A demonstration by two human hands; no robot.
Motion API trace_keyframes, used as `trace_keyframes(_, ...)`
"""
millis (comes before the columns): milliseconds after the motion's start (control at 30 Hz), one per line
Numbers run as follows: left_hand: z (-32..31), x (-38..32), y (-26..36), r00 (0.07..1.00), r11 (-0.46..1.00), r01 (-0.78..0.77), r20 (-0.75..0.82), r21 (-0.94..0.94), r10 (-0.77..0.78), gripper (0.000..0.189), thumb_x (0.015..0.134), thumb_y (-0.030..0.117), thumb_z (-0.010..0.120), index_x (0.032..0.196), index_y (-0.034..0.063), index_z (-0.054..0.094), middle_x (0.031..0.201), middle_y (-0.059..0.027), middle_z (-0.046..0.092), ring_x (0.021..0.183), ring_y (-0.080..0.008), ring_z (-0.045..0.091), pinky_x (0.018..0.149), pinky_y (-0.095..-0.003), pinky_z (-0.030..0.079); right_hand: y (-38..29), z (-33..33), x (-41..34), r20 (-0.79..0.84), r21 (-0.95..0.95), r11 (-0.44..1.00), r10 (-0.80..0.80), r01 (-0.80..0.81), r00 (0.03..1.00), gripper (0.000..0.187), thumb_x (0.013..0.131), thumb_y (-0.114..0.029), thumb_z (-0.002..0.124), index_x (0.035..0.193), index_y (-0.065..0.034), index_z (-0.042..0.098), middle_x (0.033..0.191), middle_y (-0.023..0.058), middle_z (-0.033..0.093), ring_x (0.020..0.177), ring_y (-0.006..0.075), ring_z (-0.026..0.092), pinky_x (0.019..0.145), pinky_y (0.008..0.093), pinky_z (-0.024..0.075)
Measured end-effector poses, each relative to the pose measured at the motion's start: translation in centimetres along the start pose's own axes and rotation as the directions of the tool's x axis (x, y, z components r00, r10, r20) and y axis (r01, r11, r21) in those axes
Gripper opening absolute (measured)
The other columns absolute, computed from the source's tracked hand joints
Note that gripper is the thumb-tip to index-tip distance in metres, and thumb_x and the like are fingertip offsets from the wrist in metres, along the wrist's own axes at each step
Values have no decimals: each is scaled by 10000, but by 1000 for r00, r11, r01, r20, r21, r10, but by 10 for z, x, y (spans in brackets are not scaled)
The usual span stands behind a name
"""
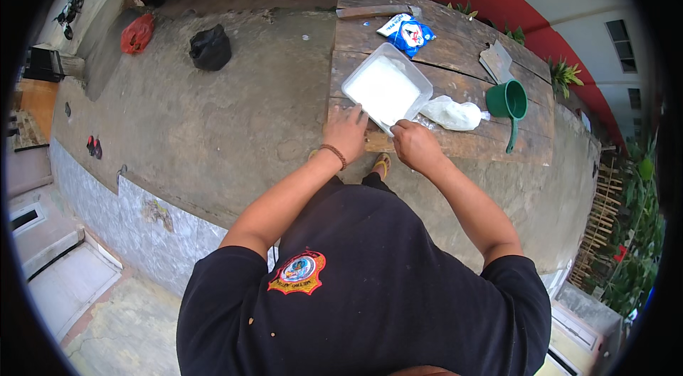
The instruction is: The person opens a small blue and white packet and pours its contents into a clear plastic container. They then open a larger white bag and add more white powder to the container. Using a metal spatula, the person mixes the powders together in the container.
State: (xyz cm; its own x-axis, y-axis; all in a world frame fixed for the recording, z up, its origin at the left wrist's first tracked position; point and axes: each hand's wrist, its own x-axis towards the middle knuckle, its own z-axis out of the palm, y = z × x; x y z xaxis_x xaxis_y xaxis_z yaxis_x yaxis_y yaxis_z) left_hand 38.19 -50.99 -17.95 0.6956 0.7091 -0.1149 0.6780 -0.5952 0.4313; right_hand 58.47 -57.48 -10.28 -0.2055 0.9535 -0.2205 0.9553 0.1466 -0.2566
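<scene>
A clear plastic tub (425,89) holding white material (381,87) sits at the near left of a weathered wooden table (459,64). My left hand (347,130) lies against the tub's near left side, fingers apart. At its near corner, my right hand (416,144) has curled fingers; whether they grip the rim or a small object is hidden. Just right of the tub rests a white-filled plastic bag (453,113). Beyond the tub lies a blue and white printed packet (411,34).
A green plastic dipper (499,100) and flat thin sheets or scrapers (497,62) are on the table's right side. A long brown tool or wooden piece (371,12) lies at the far edge. Black (210,48) and red (137,34) plastic bags stand on the concrete floor (256,104).
</scene>
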Motion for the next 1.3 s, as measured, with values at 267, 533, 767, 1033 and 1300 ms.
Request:
trace_keyframes(267, 1, -1, -1, 998, 999, 24, 65, 46, -27, 650, 929, 272, 632, 1537, 95, 487, 1621, -150, 420, 1372, -348, 558, 1266, -551, 248, 17, -39, 53, -152, 225, 968, 151, -114, 977, 255, 890, -155, 683, 1060, 9, 776, 982, 246, 749, 932, 426, 720, 879, 485, 572)
trace_keyframes(533, 6, -5, -3, 998, 997, 43, 46, 59, -45, 661, 926, 331, 657, 1535, 128, 498, 1634, -123, 407, 1371, -349, 553, 1250, -588, 261, 40, -26, 116, -328, 15, 999, 42, -39, 944, 172, 885, -76, 618, 974, -7, 747, 976, 199, 724, 925, 399, 708, 850, 494, 570)
trace_keyframes(767, 4, -7, -3, 997, 998, 60, 50, 33, -62, 631, 932, 321, 658, 1522, 151, 511, 1632, -98, 413, 1346, -345, 573, 1240, -604, 274, 20, 2, 86, -260, -4, 972, -226, 233, 939, 159, 849, -58, 637, 958, -47, 751, 981, 131, 724, 901, 351, 695, 821, 461, 573)
trace_keyframes(1033, 2, -6, -5, 998, 998, 59, 32, -34, -58, 642, 908, 265, 668, 1521, 155, 514, 1625, -97, 419, 1330, -336, 584, 1245, -599, 269, 18, -12, 18, -52, 83, 992, -89, 94, 995, 233, 880, -48, 670, 1092, 2, 754, 1119, 158, 742, 984, 351, 707, 886, 438, 569)
trace_keyframes(1300, -5, -8, -1, 996, 996, 71, 55, -53, -68, 650, 878, 175, 652, 1515, 151, 526, 1627, -98, 417, 1332, -334, 583, 1246, -589, 277, 29, -31, 32, -151, 295, 949, 161, -111, 975, 262, 910, -152, 714, 1104, 21, 746, 1056, 221, 747, 978, 407, 713, 868, 454, 560)
